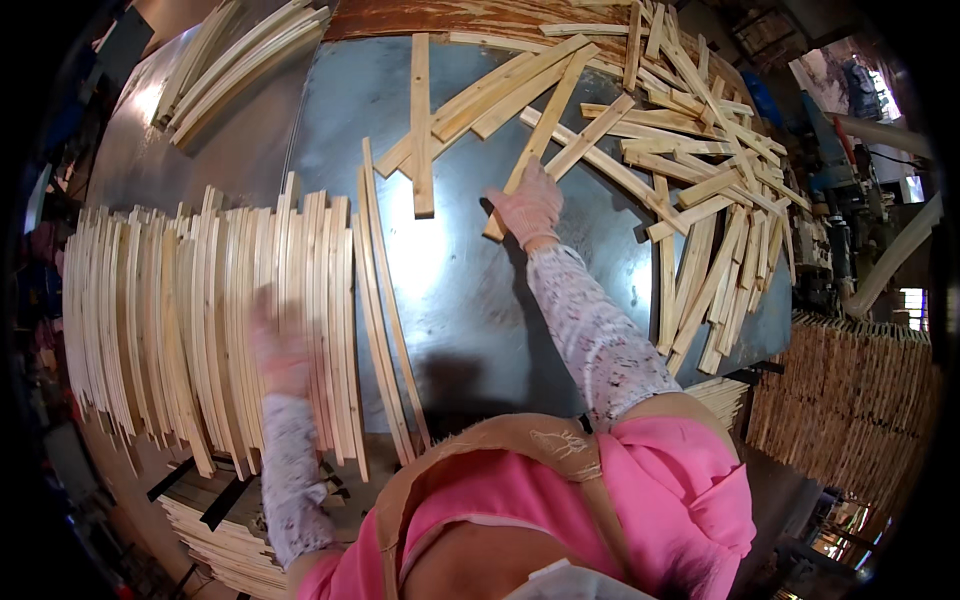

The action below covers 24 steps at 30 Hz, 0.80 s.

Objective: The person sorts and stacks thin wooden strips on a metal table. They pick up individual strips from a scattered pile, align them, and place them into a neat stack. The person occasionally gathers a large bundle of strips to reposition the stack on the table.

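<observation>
My right hand [532,207], in what looks like a thin pinkish glove, grips a wooden slat [556,112] near its near end. That slat slants away to the far right over the grey metal tabletop [465,290]. At the left, my left hand [280,345] is over a long row of slats [190,320] standing side by side; motion blurs its fingers. Two thin slats [383,300] lie apart at the row's right side. Several loose slats [422,130] lie beyond my right hand, one pointing toward me.
A jumbled heap of slats [715,180] covers the table's right side. More slats [240,65] lie at the far left. Below the table are stacked slats [215,535]. To the right stands a tall wood stack [840,400], with machinery [835,225] beyond it.
</observation>
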### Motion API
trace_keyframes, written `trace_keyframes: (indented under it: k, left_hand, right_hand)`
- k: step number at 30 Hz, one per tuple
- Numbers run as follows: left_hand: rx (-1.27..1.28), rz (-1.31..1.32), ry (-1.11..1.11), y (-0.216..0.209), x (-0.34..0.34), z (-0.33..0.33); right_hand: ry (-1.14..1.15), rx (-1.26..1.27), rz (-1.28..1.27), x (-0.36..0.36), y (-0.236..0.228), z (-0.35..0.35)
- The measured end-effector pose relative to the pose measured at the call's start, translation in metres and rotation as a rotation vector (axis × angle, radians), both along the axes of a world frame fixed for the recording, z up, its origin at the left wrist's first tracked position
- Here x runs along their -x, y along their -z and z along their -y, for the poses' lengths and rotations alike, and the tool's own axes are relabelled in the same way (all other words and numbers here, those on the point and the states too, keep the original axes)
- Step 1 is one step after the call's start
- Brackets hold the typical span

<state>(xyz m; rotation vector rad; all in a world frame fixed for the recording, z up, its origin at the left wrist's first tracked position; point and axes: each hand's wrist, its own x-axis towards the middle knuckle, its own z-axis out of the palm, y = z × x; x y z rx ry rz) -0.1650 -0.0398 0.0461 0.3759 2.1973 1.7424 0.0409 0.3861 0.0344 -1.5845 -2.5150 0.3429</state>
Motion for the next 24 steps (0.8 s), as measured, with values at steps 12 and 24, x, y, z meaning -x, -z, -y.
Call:
trace_keyframes:
  k: [12,24]
  left_hand:
    - [1.033,-0.499,1.022,0.013,-0.102,-0.135]
    - [1.109,-0.440,0.433,0.011,0.004,-0.446]
  right_hand:
    - [-0.004,-0.060,-0.092,-0.141,0.018,-0.055]
    - [0.113,0.569,-0.771,-0.052,0.030,-0.111]
